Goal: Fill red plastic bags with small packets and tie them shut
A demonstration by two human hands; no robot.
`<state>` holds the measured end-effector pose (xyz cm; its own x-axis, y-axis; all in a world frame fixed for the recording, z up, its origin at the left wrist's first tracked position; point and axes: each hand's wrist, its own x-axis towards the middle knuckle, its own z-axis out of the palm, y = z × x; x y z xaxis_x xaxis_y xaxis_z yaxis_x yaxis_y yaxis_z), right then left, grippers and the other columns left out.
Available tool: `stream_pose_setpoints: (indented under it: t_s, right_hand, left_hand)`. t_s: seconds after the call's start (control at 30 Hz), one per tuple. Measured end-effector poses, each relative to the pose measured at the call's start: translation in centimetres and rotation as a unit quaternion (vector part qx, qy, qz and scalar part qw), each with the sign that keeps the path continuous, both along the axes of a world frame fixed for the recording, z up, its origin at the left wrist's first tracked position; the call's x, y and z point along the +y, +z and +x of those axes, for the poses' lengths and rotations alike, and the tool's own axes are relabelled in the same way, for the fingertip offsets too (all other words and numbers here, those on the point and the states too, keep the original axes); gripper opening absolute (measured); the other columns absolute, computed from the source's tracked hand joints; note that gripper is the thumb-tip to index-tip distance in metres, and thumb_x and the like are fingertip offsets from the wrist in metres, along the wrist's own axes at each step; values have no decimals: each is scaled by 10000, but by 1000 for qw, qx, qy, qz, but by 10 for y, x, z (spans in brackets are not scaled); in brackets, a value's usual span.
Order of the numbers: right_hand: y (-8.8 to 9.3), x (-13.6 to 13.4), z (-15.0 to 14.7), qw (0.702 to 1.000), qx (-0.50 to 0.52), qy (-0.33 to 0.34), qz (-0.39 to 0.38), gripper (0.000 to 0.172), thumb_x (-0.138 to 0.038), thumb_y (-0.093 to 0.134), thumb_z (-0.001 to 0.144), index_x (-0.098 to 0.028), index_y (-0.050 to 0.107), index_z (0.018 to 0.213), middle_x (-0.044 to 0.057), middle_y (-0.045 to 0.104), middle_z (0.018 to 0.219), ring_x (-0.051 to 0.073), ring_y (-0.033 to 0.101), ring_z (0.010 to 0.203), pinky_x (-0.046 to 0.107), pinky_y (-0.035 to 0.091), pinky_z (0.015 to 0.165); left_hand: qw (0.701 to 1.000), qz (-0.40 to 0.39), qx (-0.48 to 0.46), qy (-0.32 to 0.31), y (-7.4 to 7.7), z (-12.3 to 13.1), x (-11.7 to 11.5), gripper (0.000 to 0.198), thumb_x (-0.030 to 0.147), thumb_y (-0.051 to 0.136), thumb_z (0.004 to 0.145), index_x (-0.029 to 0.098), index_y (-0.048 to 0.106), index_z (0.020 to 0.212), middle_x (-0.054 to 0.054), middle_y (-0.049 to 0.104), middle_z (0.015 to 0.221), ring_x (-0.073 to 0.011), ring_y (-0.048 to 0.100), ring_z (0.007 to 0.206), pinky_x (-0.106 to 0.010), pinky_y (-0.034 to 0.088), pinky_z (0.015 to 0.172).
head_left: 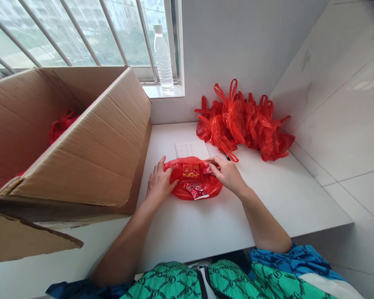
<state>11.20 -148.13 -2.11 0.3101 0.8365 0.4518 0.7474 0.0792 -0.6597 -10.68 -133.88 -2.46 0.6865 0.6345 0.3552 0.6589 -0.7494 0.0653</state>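
An opened red plastic bag point(177, 193) lies on the white tabletop in front of me. Inside it are a red printed packet point(190, 171) and a pink-and-white sachet point(198, 191). Another small pink packet point(207, 170) sits at the bag's right side. My left hand point(160, 180) grips the bag's left edge, thumb over the rim. At the right rim, my right hand point(227, 173) is closed on the bag with bent fingers, right beside the small pink packet. Its fingertips partly cover that packet.
A large open cardboard box point(90, 153) with red bags inside stands at left. Several tied red bags point(237, 120) cluster at the back right, by the wall. Behind my bag lie a paper sheet point(191, 148) and a dark pen point(227, 157). A water bottle point(163, 62) stands on the windowsill.
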Motion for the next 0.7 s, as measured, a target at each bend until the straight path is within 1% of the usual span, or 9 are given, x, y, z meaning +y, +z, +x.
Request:
stream_pose_setpoints:
  t_s: [0.1, 0.2, 0.27, 0.33, 0.4, 0.5, 0.57, 0.6, 0.7]
  right_hand:
    - [10, -13, 4, 999, -24, -24, 6, 209, -352, 509, 979, -252, 673, 1062, 15, 748, 897, 194, 687, 776, 309, 492, 719]
    - [16, -29, 11, 985, -83, -148, 29, 271, -482, 584, 928, -246, 669, 1031, 46, 730, 965, 221, 675, 870, 314, 467, 700]
    - [14, -40, 16, 975, -104, -196, -8, 352, -560, 642, 859, -240, 664, 1004, 59, 718, 989, 244, 668, 883, 316, 447, 654]
    - [10, -48, 20, 977, -92, -177, -76, 331, -567, 647, 839, -243, 666, 906, 39, 717, 910, 231, 662, 791, 309, 426, 610]
    - [6, -54, 24, 985, -48, -122, -110, 286, -517, 605, 874, -246, 657, 801, 10, 710, 816, 197, 645, 706, 301, 427, 603]
    - [10, -58, 33, 993, 75, -87, -39, 318, -514, 547, 910, -232, 637, 793, 16, 708, 783, 172, 639, 675, 292, 464, 612]
    - [22, -59, 42, 983, 162, -81, 40, 365, -571, 541, 905, -217, 620, 865, 27, 695, 757, 161, 627, 639, 282, 477, 585]
    - [31, -59, 47, 978, 189, -69, 63, 384, -589, 559, 892, -210, 615, 913, 25, 685, 741, 154, 616, 623, 277, 478, 571]
    - [62, -63, 63, 981, 194, -4, 12, 442, -569, 715, 796, -200, 635, 1025, 24, 685, 755, 154, 614, 660, 270, 491, 573]
  left_hand:
    - [1000, 9, -27, -5, 4, -3, 2, 86, 221, 674, 831, 198, 688, 912, -134, 482, 1450, -345, 537, 1228, -452, 560, 868]
    - [986, 7, -162, -36, 11, -2, 1, 59, 234, 627, 874, 217, 682, 888, -90, 534, 1365, -277, 563, 1191, -403, 549, 897]
    - [961, 8, -271, -63, 17, -1, -1, 91, 278, 624, 894, 210, 684, 905, -91, 515, 1338, -246, 559, 1187, -393, 509, 976]
    - [935, 13, -348, -70, 21, -1, -5, 128, 313, 625, 906, 205, 692, 920, -94, 508, 1268, -228, 549, 1169, -385, 473, 1009]
    - [918, 17, -391, -62, 24, -3, -9, 143, 331, 635, 907, 207, 702, 928, -79, 520, 1131, -210, 548, 1091, -365, 463, 975]
    - [893, -33, -443, -74, 30, -4, -17, 162, 357, 628, 917, 208, 692, 902, -29, 530, 901, -159, 540, 866, -298, 464, 824]
    - [848, -112, -509, -98, 39, -2, -19, 197, 386, 614, 928, 202, 664, 877, -7, 548, 817, -133, 529, 772, -258, 450, 745]
    - [812, -154, -551, -111, 46, 1, -20, 215, 405, 618, 925, 201, 650, 865, 0, 562, 801, -124, 531, 751, -241, 446, 722]
    - [677, -261, -670, -154, 72, 13, -19, 240, 440, 686, 874, 207, 631, 854, 16, 589, 800, -99, 550, 720, -202, 450, 679]
